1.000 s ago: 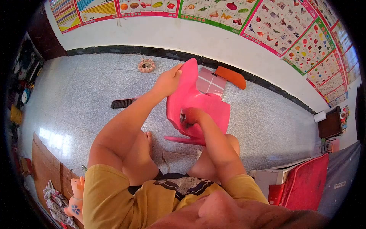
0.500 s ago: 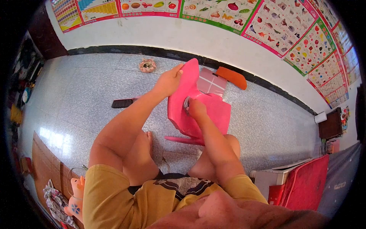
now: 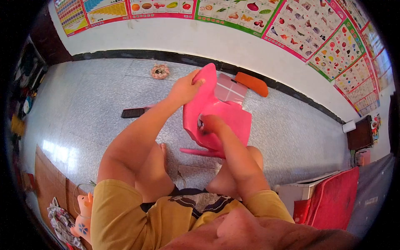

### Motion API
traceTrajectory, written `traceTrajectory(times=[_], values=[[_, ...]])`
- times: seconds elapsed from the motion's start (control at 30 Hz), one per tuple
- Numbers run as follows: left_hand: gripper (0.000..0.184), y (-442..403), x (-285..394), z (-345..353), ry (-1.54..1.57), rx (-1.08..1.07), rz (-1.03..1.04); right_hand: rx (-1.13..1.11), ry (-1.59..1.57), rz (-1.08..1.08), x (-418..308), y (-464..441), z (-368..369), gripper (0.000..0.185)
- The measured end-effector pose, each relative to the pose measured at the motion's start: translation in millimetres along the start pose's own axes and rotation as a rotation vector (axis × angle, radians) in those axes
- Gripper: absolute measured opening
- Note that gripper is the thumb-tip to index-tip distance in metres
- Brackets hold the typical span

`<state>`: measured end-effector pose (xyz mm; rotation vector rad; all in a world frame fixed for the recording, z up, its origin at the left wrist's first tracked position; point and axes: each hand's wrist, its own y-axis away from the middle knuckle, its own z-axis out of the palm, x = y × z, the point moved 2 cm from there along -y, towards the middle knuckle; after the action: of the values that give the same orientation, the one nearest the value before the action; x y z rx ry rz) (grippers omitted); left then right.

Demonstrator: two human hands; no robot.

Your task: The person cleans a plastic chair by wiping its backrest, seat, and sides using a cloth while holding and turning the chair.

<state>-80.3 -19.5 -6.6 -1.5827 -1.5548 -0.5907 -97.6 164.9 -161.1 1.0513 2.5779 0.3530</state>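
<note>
A small pink plastic chair (image 3: 235,125) is tilted in front of me, between my knees and above the speckled floor. My left hand (image 3: 186,88) is closed around the edge of its backrest near the top. A crumpled greyish cloth (image 3: 201,123) is in my right hand (image 3: 213,124), pressed against the chair where the seat meets the back. The fingers of the right hand are bent round the cloth and partly hidden. One pink chair leg (image 3: 200,153) points left, low down near my knees.
A black-bristled brush (image 3: 133,113) lies on the floor at left. Near the wall are a round patterned ring (image 3: 159,71), a mauve panel with white lines (image 3: 230,89) and an orange curved piece (image 3: 252,84). A red pad (image 3: 335,200) stands at right, an orange toy animal (image 3: 84,216) at left.
My right hand has shifted slightly down and left with the cloth along the chair, and its wrist has turned. The left hand keeps its hold on the backrest.
</note>
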Motion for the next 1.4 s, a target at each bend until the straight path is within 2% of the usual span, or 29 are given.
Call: traceTrajectory(times=[0.13, 0.27, 0.4, 0.43, 0.53, 0.6, 0.63, 0.7, 0.8, 0.9, 1.0, 1.07, 1.17, 1.27, 1.4], values=[[0.06, -9.7, -11.2, 0.9, -0.076, -0.012, 0.079, -0.056, 0.018, -0.004, -7.9, 16.8, 5.0, 0.037], [0.062, -24.2, -24.4, -5.2, -0.148, -0.052, 0.104, 0.147, 0.039, 0.211, 2.8, 46.1, -1.0, 0.031], [0.064, -39.2, -37.0, -20.8, -0.17, -0.099, 0.152, 0.322, -0.013, 0.489, 55.9, 59.4, -3.4, 0.027], [0.064, -32.3, -23.0, -28.0, -0.264, -0.093, 0.127, 0.384, -0.026, 0.543, 62.9, 64.6, -1.5, 0.027], [0.064, -18.3, 13.5, -43.6, -0.559, -0.099, 0.054, 0.324, 0.045, 0.508, 59.0, 77.7, 0.1, 0.028], [0.064, -16.6, 24.7, -39.5, -0.761, -0.142, 0.006, 0.263, 0.021, 0.38, 35.5, 78.7, 5.1, 0.027], [0.062, -12.6, 21.2, -31.7, -0.785, -0.064, 0.045, 0.233, 0.014, 0.318, 19.1, 81.0, 5.6, 0.026], [0.059, 0.8, 6.8, -9.5, -0.828, 0.088, 0.122, 0.248, 0.05, 0.04, -19.4, 91.4, 8.2, 0.028], [0.06, -0.6, 5.0, -6.1, -0.812, 0.061, 0.078, 0.197, 0.027, -0.066, -53.1, 92.6, 27.5, 0.032], [0.062, -2.2, -0.6, -10.4, -0.763, 0.031, 0.088, 0.259, -0.01, -0.091, -56.6, 99.1, 24.7, 0.029], [0.065, -2.3, -6.3, -13.9, -0.665, 0.011, 0.11, 0.208, -0.001, 0.067, -24.3, 93.3, 12.8, 0.031], [0.064, -3.1, -6.5, -16.0, -0.645, 0.006, 0.116, 0.203, 0.01, 0.262, 19.3, 82.3, 18.2, 0.03], [0.062, -1.4, 2.0, -20.9, -0.646, -0.01, 0.098, 0.4, 0.046, 0.388, 64.6, 86.1, 12.4, 0.029], [0.061, -0.1, 7.2, -22.4, -0.66, -0.011, 0.084, 0.305, -0.419, 0.673, 69.2, 83.8, 1.5, 0.029], [0.06, -6.5, -2.1, -18.6, -0.684, 0.039, 0.127, 0.167, -0.009, 0.258, 15.3, 84.5, 20.0, 0.034]])
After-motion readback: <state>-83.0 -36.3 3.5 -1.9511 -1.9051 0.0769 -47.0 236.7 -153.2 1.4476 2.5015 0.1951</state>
